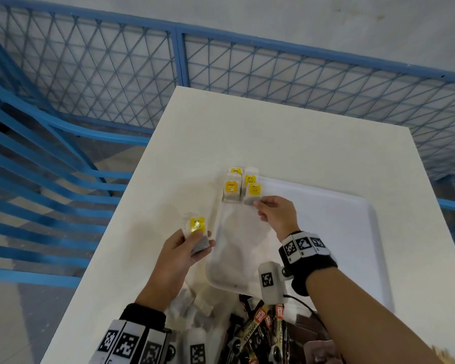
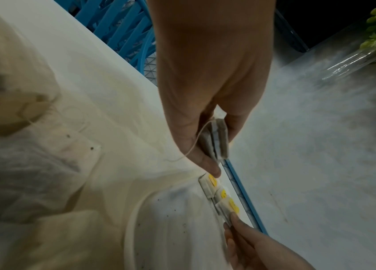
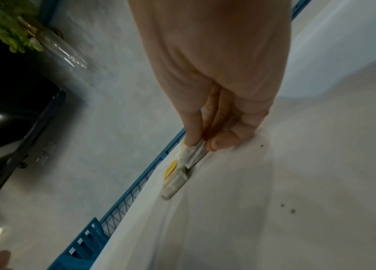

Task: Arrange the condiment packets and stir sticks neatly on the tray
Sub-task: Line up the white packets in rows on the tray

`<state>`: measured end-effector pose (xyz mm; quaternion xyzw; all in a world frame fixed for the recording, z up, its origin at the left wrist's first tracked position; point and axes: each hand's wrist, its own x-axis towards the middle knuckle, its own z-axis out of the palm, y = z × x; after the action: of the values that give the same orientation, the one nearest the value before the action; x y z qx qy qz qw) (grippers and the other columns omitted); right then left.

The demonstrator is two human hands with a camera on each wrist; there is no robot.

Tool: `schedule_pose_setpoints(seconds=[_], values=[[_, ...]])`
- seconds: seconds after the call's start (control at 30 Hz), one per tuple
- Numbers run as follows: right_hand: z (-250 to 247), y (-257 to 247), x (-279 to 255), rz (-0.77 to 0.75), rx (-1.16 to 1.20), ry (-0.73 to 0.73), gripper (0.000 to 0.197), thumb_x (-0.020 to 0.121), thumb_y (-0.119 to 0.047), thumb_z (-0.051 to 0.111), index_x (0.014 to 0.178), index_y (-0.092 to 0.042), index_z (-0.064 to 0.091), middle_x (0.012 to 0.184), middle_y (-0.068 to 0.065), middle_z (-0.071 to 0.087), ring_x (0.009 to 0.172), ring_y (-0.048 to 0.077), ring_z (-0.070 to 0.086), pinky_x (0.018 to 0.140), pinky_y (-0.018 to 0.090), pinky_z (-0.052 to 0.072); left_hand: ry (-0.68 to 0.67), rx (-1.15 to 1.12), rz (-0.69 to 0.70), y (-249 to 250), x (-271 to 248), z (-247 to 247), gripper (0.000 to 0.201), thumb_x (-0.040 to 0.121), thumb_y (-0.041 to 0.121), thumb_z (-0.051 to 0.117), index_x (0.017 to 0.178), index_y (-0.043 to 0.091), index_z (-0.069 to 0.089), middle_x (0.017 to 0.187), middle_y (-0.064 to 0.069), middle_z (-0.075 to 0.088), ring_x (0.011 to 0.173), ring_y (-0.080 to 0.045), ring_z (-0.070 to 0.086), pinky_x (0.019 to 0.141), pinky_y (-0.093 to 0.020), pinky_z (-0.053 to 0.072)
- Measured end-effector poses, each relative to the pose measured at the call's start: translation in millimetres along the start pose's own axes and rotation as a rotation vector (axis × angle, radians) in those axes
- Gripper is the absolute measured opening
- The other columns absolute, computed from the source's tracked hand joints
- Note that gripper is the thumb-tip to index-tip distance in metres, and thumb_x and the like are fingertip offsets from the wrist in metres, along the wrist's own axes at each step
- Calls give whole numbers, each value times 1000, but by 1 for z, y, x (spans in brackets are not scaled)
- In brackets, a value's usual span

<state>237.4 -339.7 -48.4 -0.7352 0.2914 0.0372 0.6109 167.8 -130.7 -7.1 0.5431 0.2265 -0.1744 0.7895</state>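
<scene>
A white tray point(image 1: 326, 232) lies on the white table point(image 1: 273, 132). Several tea bags with yellow tags point(image 1: 241, 186) lie close together at the tray's far left corner. My right hand point(image 1: 258, 206) pinches the near edge of the rightmost bag point(image 1: 253, 194) in that group; the right wrist view shows thumb and finger on it point(image 3: 194, 151). My left hand point(image 1: 200, 240) hovers just left of the tray and grips a small stack of tea bags point(image 1: 197, 229), seen edge-on in the left wrist view point(image 2: 216, 142) with a string hanging loose.
A pile of white tea bags point(image 1: 195, 303) and black-and-gold stick packets point(image 1: 260, 324) lies at the table's near edge, below the tray. A blue mesh fence point(image 1: 168, 74) runs behind and left of the table. A plant in a clear vase point(image 2: 367, 45) stands beyond.
</scene>
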Motion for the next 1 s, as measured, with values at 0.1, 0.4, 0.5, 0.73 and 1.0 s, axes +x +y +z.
schedule_pose_setpoints(seconds=[0.1, 0.4, 0.5, 0.73, 1.0], values=[[7, 1, 7, -26, -85, 27, 12, 79, -13, 72, 88, -7, 67, 65, 2, 61, 56, 13, 53, 59, 23, 51, 0, 10, 13, -1, 1, -2, 14, 93, 8, 51, 97, 4, 64, 96, -13, 69, 89, -27, 67, 78, -27, 57], [16, -1, 11, -129, -290, 90, 22, 78, -19, 73, 93, -3, 67, 92, 8, 68, 84, 18, 59, 77, 23, 43, 15, 35, 38, -2, 3, -5, 14, 92, 10, 54, 98, 4, 65, 97, -11, 70, 88, -17, 68, 74, -20, 56], [16, -2, 9, -131, -314, 86, 26, 79, -19, 72, 97, -2, 63, 90, 8, 66, 92, 21, 61, 76, 22, 40, 5, 24, 35, -2, 2, -2, 15, 92, 9, 53, 97, 1, 65, 96, -15, 68, 89, -20, 67, 78, -22, 57], [14, -6, -17, -174, -259, 31, 19, 85, -23, 66, 97, -10, 59, 81, -2, 61, 73, 10, 53, 70, 22, 41, -68, 64, 31, 3, -3, 4, 14, 92, 7, 53, 93, 3, 66, 78, -7, 70, 83, -20, 66, 82, -28, 56], [6, -19, -82, -128, -131, -560, 19, 93, -33, 52, 92, -21, 67, 87, -7, 65, 68, 7, 53, 61, 19, 40, -112, 123, 67, 7, -10, 10, 17, 92, 7, 53, 103, 12, 66, 90, -5, 72, 85, -16, 67, 86, -32, 53]])
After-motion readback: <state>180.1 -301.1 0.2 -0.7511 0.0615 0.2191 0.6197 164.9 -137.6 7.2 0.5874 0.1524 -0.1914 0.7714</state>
